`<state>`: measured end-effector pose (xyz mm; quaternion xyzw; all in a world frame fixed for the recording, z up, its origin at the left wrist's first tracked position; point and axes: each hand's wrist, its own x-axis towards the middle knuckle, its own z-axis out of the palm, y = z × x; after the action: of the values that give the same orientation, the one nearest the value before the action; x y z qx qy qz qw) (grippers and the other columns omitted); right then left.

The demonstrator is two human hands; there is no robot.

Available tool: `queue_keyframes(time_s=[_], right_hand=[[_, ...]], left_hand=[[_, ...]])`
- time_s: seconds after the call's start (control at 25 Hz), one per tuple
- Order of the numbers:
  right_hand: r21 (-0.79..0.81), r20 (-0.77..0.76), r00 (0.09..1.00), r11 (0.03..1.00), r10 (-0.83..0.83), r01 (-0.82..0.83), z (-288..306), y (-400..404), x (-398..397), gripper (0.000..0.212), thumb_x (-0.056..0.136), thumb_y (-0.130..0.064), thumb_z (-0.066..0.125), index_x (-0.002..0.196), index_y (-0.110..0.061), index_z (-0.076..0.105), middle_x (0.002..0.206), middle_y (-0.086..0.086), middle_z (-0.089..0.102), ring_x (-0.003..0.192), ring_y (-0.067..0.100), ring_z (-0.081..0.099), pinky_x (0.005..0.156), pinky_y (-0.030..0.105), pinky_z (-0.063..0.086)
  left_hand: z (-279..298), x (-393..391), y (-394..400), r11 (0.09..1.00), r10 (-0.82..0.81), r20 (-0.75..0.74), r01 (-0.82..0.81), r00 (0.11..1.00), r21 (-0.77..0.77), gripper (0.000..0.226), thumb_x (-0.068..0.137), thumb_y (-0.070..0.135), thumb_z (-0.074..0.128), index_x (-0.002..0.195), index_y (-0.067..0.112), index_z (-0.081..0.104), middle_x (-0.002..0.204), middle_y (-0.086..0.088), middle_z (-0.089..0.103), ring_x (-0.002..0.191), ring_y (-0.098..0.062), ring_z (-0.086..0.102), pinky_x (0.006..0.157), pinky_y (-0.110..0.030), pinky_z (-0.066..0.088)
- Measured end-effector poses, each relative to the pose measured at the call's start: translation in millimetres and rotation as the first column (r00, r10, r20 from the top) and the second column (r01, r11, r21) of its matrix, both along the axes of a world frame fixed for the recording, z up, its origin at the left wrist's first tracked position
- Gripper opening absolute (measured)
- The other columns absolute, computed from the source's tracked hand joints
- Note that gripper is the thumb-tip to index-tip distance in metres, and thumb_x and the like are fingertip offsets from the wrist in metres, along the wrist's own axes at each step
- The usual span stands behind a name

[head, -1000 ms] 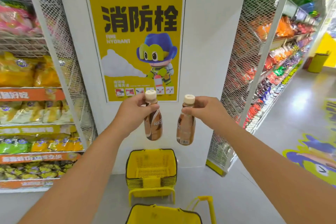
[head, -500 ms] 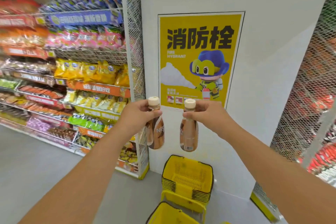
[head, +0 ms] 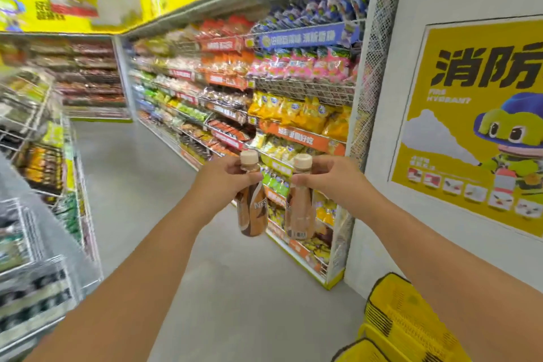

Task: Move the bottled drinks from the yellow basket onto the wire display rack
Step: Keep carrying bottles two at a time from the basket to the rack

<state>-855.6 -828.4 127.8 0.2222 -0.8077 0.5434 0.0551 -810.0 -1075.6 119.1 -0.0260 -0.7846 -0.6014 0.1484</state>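
My left hand point(head: 223, 179) grips a brown coffee bottle point(head: 252, 211) by its neck, just under the cream cap. My right hand point(head: 329, 178) pinches a second, lighter brown bottle point(head: 299, 214) the same way. Both bottles hang upright, side by side and slightly apart, in front of me at chest height. A wire display rack point(head: 38, 214) stands blurred at the left edge, holding dark packs. The yellow basket point(head: 364, 353) shows only its rim at the bottom right, partly behind my right arm.
A stack of yellow baskets point(head: 411, 317) sits on the floor against the white wall. Snack shelves point(head: 264, 114) run along the aisle ahead, ending in a mesh side panel point(head: 373, 67). A yellow poster point(head: 470, 126) hangs on the wall. Grey floor point(head: 141, 185) stretches ahead.
The view has swung left: the poster and baskets slid to the right edge, and the aisle and the left wire rack came into view. Both hands keep their grip on the bottles.
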Motion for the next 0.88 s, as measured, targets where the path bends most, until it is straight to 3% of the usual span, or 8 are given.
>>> queue_keyframes(time_s=[0.12,0.36,0.48,0.64,0.72,0.88], right_hand=[[-0.022,0.002,0.994,0.994,0.109,-0.109,-2,-87,3,0.02,0.076,-0.03,0.091,0.094,-0.028,0.083,0.085,-0.013,0.081,0.075,-0.006,0.072,0.06,0.007,0.048],[-0.011,0.015,0.965,0.965,0.262,-0.262,0,-273,16,0.022,0.075,-0.031,0.091,0.095,-0.029,0.083,0.086,-0.016,0.08,0.078,-0.006,0.072,0.064,0.006,0.05],[-0.024,0.025,0.943,0.943,0.332,-0.331,3,-360,25,0.02,0.075,-0.033,0.09,0.094,-0.032,0.083,0.09,-0.016,0.081,0.088,-0.001,0.074,0.081,0.02,0.056],[-0.03,0.014,0.913,0.913,0.408,-0.407,5,-462,38,0.018,0.075,-0.031,0.091,0.092,-0.029,0.084,0.089,-0.012,0.081,0.091,0.006,0.075,0.081,0.028,0.057],[-0.03,0.01,0.893,0.893,0.45,-0.449,6,-508,43,0.018,0.075,-0.032,0.09,0.091,-0.028,0.084,0.088,-0.011,0.081,0.089,0.007,0.075,0.079,0.025,0.057],[-0.039,0.029,0.829,0.83,0.558,-0.557,6,-585,36,0.017,0.077,-0.027,0.09,0.092,-0.023,0.083,0.083,-0.011,0.081,0.073,-0.006,0.071,0.061,0.008,0.051]], left_hand=[[3,28,-80,0.995,0.099,-0.015,-0.099,0.995,0.013,0.03,0.068,0.034,0.091,0.094,0.04,0.077,0.096,0.01,0.08,0.089,-0.011,0.077,0.087,-0.045,0.062],[12,84,-250,0.963,0.269,-0.009,-0.269,0.963,-0.013,0.023,0.076,0.028,0.089,0.092,0.038,0.076,0.092,0.013,0.08,0.083,-0.005,0.076,0.085,-0.04,0.061],[18,111,-330,0.937,0.346,-0.029,-0.347,0.938,-0.048,0.024,0.076,0.03,0.088,0.097,0.036,0.078,0.093,0.014,0.08,0.085,-0.004,0.075,0.081,-0.037,0.06],[21,145,-418,0.893,0.441,-0.027,-0.441,0.897,-0.086,0.024,0.077,0.033,0.088,0.097,0.038,0.077,0.094,0.018,0.079,0.082,0.003,0.073,0.071,-0.025,0.056],[21,159,-457,0.862,0.498,-0.018,-0.497,0.867,-0.103,0.028,0.077,0.036,0.088,0.102,0.037,0.076,0.093,0.021,0.078,0.08,0.006,0.072,0.063,-0.018,0.051],[16,174,-520,0.802,0.59,-0.008,-0.588,0.807,-0.102,0.028,0.078,0.035,0.087,0.104,0.031,0.076,0.092,0.021,0.078,0.071,0.008,0.07,0.056,-0.015,0.049]])
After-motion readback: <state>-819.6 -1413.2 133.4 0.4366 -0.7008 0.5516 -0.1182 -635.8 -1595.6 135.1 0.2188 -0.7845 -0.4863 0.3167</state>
